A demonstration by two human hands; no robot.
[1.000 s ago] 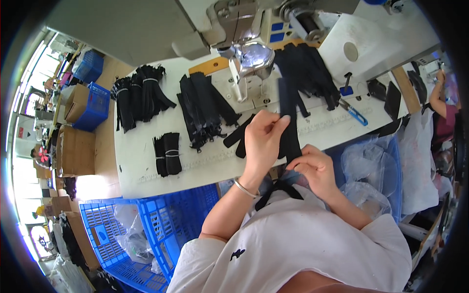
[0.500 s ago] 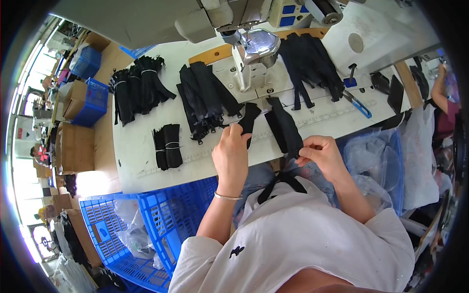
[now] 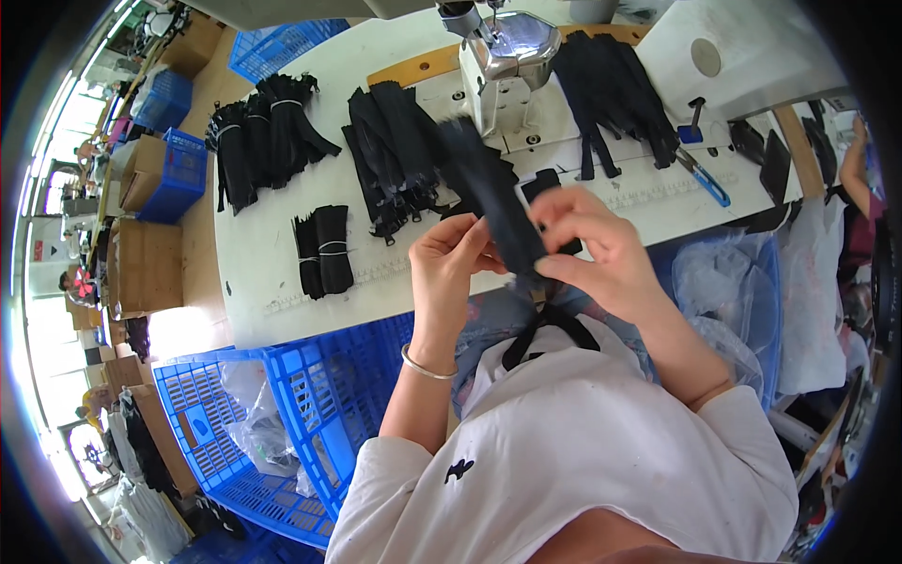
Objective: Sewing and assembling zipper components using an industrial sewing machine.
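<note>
A black zipper (image 3: 498, 202), blurred along its upper part, slants up and to the left over the table edge. My right hand (image 3: 606, 249) pinches its lower end between thumb and fingers. My left hand (image 3: 447, 268), a bracelet at its wrist, has its fingers closed at the zipper's left edge; their tips are partly hidden. Behind my right hand lies another black strip (image 3: 542, 181), mostly covered. Just beyond my left hand is a loose pile of black zippers (image 3: 395, 141). Farther left are a large tied bundle (image 3: 272, 132) and a small tied bundle (image 3: 322, 249).
The sewing machine's metal part (image 3: 512, 61) stands beyond my hands. To its right lie more black zippers (image 3: 611, 99) and blue-handled thread snips (image 3: 705, 177). A blue crate (image 3: 282, 376) with plastic bags sits below the table's left edge; a blue bin (image 3: 769, 310) stands at right.
The zipper in my right hand has moved left and up off the table, to between my hands. My left hand has left the strip it was touching. The whole view has shifted slightly.
</note>
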